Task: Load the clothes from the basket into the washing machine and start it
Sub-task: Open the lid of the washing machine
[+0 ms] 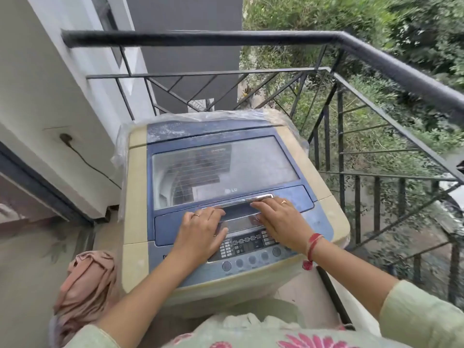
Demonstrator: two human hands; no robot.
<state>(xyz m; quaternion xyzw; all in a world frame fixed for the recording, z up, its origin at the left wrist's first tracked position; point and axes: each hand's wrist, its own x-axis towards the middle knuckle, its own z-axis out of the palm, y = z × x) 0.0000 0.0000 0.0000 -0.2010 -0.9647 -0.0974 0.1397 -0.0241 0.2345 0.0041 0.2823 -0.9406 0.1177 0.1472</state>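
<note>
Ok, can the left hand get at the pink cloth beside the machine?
Probably yes: the left hand lies flat on the lid, holding nothing, and the pink cloth sits uncovered just left of that forearm, nothing between.

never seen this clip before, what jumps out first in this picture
A blue-and-cream top-loading washing machine fills the middle, its glass lid shut. The left hand and right hand lie flat on the lid's near edge, by the chrome handle. A black railing runs behind and to the right.
</note>
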